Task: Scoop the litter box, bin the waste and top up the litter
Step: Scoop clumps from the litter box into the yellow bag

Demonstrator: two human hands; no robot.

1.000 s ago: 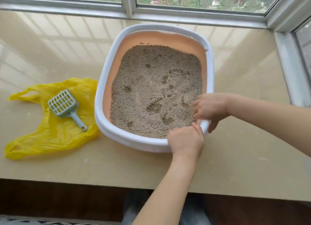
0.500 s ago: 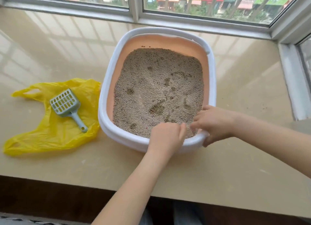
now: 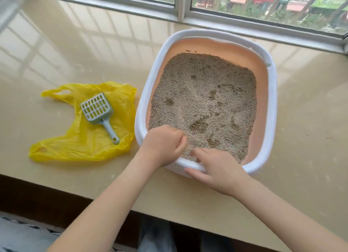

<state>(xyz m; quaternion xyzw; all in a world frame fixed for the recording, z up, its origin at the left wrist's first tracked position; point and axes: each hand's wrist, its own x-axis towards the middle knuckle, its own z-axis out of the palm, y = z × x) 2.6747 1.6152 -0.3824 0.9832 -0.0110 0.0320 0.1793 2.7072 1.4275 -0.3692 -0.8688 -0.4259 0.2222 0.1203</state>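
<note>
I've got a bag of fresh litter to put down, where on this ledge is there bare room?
Bare ledge right of the litter box, and left of it behind the yellow bag and scoop. The box's near edge is crowded: both hands.

Both hands have slid leftward along the litter box's (image 3: 271, 108) near rim.

Litter box (image 3: 271, 93), white rim and peach inner wall, sits on the beige sill (image 3: 75, 54) under the window (image 3: 180, 5). Grey litter (image 3: 203, 93) inside, with darker clumped patches. Left hand (image 3: 162, 145) curls over the near-left rim, fingers bent down toward the litter. Right hand (image 3: 216, 169) grips the near rim, thumb outside, fingers inside. Left of the box, apart from it, a yellow plastic bag (image 3: 84, 144) lies flat with a slotted grey-blue scoop (image 3: 98, 110) on top.
</note>
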